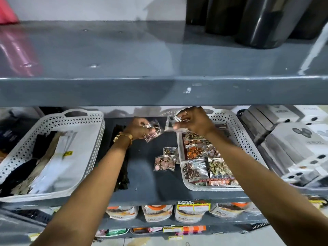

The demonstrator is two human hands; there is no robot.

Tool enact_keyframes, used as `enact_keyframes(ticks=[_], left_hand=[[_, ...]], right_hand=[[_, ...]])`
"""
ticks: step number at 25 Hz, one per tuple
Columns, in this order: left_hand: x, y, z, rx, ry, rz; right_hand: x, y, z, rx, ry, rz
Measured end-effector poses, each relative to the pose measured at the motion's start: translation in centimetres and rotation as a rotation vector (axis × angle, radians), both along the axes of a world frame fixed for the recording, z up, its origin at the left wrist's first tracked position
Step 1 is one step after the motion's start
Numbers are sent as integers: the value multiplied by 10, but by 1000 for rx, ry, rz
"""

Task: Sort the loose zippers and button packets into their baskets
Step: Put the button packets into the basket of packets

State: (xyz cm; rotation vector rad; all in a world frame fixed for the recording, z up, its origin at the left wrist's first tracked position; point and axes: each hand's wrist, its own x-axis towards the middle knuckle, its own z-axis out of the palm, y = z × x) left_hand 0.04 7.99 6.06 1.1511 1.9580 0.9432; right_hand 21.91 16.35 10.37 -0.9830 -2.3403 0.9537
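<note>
Two white perforated baskets stand on a grey shelf. The left basket (92, 150) holds black, beige and white zippers. The right basket (236, 132) holds several clear packets of buttons. My left hand (137, 127) grips a clear button packet (154, 133) above the shelf between the baskets. My right hand (194, 121) grips another clear packet (173, 123) over the far left corner of the right basket. Two button packets (166, 159) lie loose on the shelf beside the right basket. A bunch of black zippers (122, 167) lies loose beside the left basket, partly under my left forearm.
The upper shelf's front edge (159, 91) overhangs the hands closely. Black cylinders (262, 22) stand on it at the right. White boxes (292, 144) are stacked right of the button basket. Packaged goods (159, 213) fill the shelf below.
</note>
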Motion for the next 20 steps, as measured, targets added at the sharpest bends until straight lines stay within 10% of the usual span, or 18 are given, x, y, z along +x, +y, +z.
enact_keyframes(ticks=[6, 13, 20], left_hand=[[46, 25, 49, 119, -114, -144], [141, 46, 21, -182, 413, -517], [157, 49, -4, -219, 721, -545]], right_hand=[[86, 4, 18, -1, -78, -128], [109, -22, -34, 345, -777, -265], [124, -28, -53, 136, -597, -174]])
